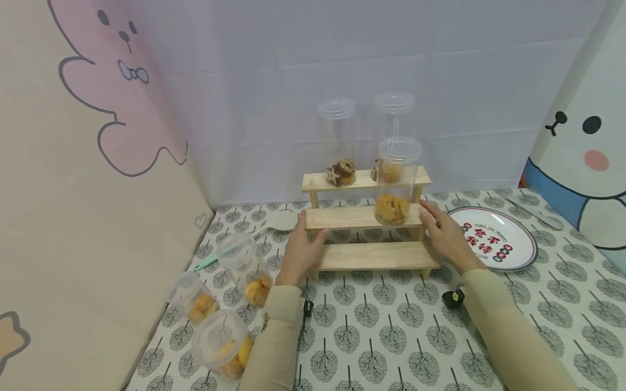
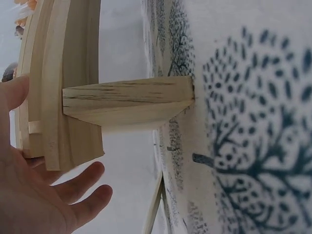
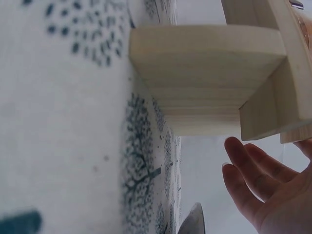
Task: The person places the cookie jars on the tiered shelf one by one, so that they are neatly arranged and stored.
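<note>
A three-step wooden display rack [image 1: 362,255] stands on the patterned cloth. My left hand [image 1: 300,252] grips the left end of its middle step, thumb by the front edge; in the left wrist view the lower fingers stick out loosely. At the step's other end my right hand [image 1: 447,239] holds the wood, with several fingers away from it in the right wrist view. A clear lidded jar of orange-yellow biscuits [image 1: 392,209] stands upright on the middle step's right. On the top step are a jar with brown treats [image 1: 340,172] and another tall jar [image 1: 395,103], partly hidden.
Left of my left arm stand three clear jars of yellow pastries: a tall one [image 1: 243,260], a small one [image 1: 193,298] and a wide one [image 1: 222,345]. A pale utensil [image 1: 279,221] lies behind them. At right are a white plate [image 1: 494,239] and a spoon [image 1: 550,220].
</note>
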`<action>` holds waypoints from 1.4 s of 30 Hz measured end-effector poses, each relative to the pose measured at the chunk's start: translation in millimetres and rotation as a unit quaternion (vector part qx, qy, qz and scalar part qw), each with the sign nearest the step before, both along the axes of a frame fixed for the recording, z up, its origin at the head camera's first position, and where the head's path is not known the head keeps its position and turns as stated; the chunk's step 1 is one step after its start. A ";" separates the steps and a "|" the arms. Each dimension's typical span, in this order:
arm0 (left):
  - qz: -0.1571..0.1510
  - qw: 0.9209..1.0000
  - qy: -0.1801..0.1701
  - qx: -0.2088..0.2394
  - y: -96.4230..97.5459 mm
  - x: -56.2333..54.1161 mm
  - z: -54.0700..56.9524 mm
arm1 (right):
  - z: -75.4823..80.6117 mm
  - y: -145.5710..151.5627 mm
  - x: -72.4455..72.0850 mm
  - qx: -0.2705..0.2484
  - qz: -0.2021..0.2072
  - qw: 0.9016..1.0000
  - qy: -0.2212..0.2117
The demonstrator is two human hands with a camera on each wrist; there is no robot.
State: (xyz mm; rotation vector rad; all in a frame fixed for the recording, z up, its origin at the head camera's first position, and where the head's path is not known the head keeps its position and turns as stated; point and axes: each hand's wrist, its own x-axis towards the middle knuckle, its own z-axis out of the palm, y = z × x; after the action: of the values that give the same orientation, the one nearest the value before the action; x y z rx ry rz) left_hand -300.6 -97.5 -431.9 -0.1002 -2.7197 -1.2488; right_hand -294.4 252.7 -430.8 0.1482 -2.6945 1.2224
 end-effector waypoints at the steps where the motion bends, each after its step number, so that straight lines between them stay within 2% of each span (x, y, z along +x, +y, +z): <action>1: -0.001 1.000 0.002 -0.005 -0.7 0.1 1.0 | -0.3 -0.4 -0.5 -0.003 0.002 1.000 -0.001; 7: -0.008 0.998 0.027 -0.061 -0.8 7.0 20.0 | -2.5 -3.6 -5.5 -0.016 -0.001 1.000 -0.003; 11: -0.013 0.991 0.047 -0.122 4.2 22.9 42.7 | -2.7 -3.6 -8.4 -0.017 -0.007 1.000 -0.003; 15: -0.025 0.981 0.055 -0.186 6.4 51.8 77.5 | -1.3 0.4 -8.6 -0.014 -0.013 1.000 0.005; 20: -0.039 0.969 0.055 -0.239 -4.6 97.7 120.0 | 0.2 6.4 -5.7 -0.017 -0.020 1.000 0.009; 24: -0.076 0.952 0.091 -0.282 -29.4 132.0 147.9 | -0.4 9.3 -3.8 -0.015 -0.028 0.999 0.007; 26: -0.093 0.941 0.119 -0.302 -47.1 144.2 159.6 | -1.0 10.2 -3.1 -0.015 -0.028 0.999 0.005; 28: -0.102 0.937 0.143 -0.303 -67.7 151.6 168.7 | -1.7 10.9 -2.2 -0.019 -0.023 1.000 0.000; 30: -0.101 0.937 0.154 -0.297 -88.7 154.4 175.4 | -2.4 11.2 -1.4 -0.023 -0.016 1.000 -0.006; 32: -0.094 0.939 0.155 -0.291 -108.9 152.5 178.6 | -3.1 11.1 -1.2 -0.028 -0.009 1.000 -0.009; 35: -0.088 0.945 0.130 -0.288 -134.8 144.0 177.5 | -3.4 9.5 -1.9 -0.026 -0.003 1.000 -0.002; 39: -0.098 0.949 0.063 -0.294 -160.0 129.9 163.3 | -2.2 5.5 -2.8 -0.018 0.003 1.000 -0.002; 42: -0.107 0.946 0.023 -0.304 -170.3 122.4 148.6 | -1.0 2.1 -2.7 -0.018 0.004 1.000 -0.010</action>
State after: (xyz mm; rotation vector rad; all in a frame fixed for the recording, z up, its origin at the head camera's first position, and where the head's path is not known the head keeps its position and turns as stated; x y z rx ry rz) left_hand -178.2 -267.8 -283.2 -0.4916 -3.0058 -0.3849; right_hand -297.1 254.8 -431.8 0.1425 -2.6903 1.2802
